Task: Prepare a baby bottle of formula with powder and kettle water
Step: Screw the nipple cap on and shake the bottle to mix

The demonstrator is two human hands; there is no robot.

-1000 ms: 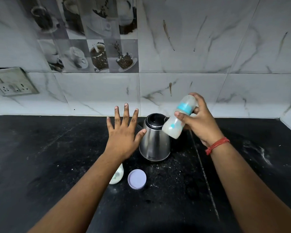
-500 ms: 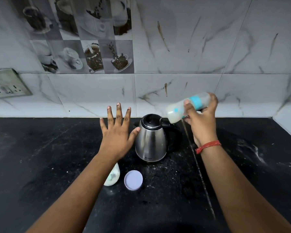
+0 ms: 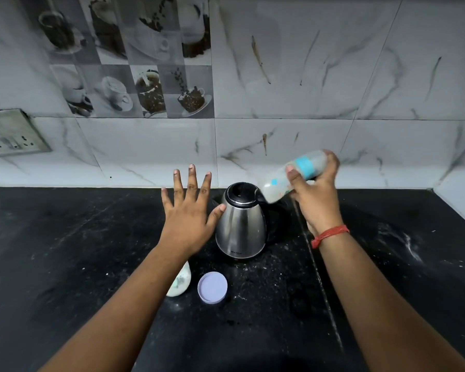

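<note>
My right hand grips the baby bottle, which has a blue collar and milky contents. The bottle lies almost sideways in the air, its base pointing left over the kettle's lid, and it looks blurred. The steel kettle with a black lid stands on the black counter. My left hand hovers just left of the kettle, fingers spread, thumb near its side, holding nothing. Under my left forearm stands a white powder container, partly hidden. Its lilac lid lies flat beside it.
White powder is scattered over the counter around the kettle and at the right. A tiled marble wall rises behind the counter. A switch and socket plate is set in the wall at the left. The wall turns a corner at the far right.
My right hand has swung the bottle from tilted base-down to nearly sideways, and it has shifted up and to the right. My left hand stays spread beside the kettle.
</note>
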